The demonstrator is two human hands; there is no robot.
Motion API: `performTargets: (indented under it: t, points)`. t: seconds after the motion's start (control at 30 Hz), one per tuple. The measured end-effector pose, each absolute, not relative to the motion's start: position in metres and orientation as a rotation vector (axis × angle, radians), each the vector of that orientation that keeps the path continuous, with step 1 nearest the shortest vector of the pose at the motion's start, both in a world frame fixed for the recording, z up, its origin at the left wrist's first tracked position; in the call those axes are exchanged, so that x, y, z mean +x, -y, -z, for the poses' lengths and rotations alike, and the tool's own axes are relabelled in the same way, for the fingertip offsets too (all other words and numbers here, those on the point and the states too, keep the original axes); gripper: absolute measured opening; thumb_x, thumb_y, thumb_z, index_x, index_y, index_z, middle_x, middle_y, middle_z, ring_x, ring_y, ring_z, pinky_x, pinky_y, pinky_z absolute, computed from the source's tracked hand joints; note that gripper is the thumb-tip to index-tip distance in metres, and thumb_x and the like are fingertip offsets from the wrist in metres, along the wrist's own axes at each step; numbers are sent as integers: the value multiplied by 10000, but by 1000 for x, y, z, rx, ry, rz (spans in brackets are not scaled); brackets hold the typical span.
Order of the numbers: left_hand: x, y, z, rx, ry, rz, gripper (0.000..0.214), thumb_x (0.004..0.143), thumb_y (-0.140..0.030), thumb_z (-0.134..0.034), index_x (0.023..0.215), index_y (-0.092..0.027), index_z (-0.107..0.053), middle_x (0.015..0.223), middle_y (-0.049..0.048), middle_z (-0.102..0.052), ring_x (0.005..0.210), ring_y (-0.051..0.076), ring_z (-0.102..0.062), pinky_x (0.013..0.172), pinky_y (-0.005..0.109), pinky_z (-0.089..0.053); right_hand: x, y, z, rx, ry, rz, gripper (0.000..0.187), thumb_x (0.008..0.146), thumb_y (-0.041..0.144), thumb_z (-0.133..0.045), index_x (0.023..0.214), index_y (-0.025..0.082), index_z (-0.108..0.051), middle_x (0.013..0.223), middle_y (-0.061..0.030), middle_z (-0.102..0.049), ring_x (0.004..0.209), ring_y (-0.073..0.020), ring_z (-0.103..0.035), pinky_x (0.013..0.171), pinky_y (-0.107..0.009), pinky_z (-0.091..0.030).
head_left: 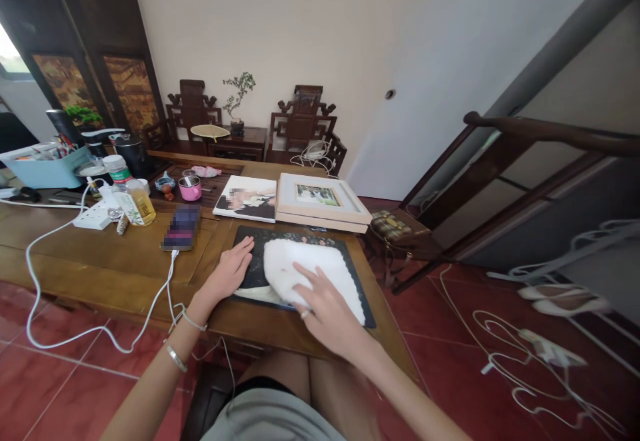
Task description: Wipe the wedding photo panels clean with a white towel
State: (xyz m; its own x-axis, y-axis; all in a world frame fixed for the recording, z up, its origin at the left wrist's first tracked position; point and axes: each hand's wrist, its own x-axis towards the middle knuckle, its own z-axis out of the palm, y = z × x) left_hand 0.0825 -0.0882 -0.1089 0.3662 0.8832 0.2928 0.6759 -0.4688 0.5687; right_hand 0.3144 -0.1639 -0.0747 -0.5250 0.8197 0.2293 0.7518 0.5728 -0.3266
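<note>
A dark photo panel [257, 254] lies flat near the front edge of the wooden table, with small faces along its top. My left hand [233, 268] rests on the panel's left side, fingers stretched out and holding nothing. A fluffy white cloth [330, 258] is spread over the middle and right of the panel. My right hand [327, 311] lies on top of this cloth, its visible fingers extended and apart, pressing down. The thumb of that hand is not clearly seen.
Behind the panel sit a white photo print [245, 194] and stacked picture frames [350, 204]. Leftward are a phone [181, 228] on a white cable, a pink cup [190, 189], an oil-like bottle [135, 201] and a power strip [93, 216]. A chair [445, 194] stands right.
</note>
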Motion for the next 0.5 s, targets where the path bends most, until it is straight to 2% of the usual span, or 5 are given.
performTargets:
  t: [0.13, 0.27, 0.37, 0.5]
  points:
    - [82, 88, 112, 2339, -1370, -844, 400, 937, -239, -326, 1289, -145, -492, 1407, 104, -440, 1336, 205, -355, 1090, 431, -306, 299, 114, 76, -1417, 2384, -260, 290, 853, 152, -417, 1075, 174, -602, 1188, -134, -608, 1338, -263, -301, 1075, -542, -184]
    - [81, 87, 111, 2383, -1337, -922, 362, 920, -220, -381, 1245, -188, -536, 1370, 89, -490, 1294, 212, -421, 1067, 417, -354, 259, 68, 68, -1394, 2367, -309, 321, 909, 247, -380, 1165, 188, -565, 1247, -133, -572, 1270, -282, -387, 1030, -514, -244]
    - [80, 85, 112, 2401, -1305, -958, 337, 906, -208, -410, 1204, -191, -567, 1326, 88, -532, 1246, 224, -476, 1054, 413, -378, 235, 49, 63, -1340, 2379, -343, 330, 923, 277, -365, 1175, 199, -563, 1231, -126, -587, 1220, -280, -440, 1003, -479, -283]
    - [79, 84, 112, 2400, -1263, -968, 338, 905, -193, -410, 1205, -187, -566, 1315, 85, -543, 1238, 213, -485, 1064, 402, -371, 238, 52, 66, -1303, 2377, -364, 325, 922, 275, -370, 1171, 200, -564, 1238, -108, -587, 1201, -262, -456, 1023, -462, -261]
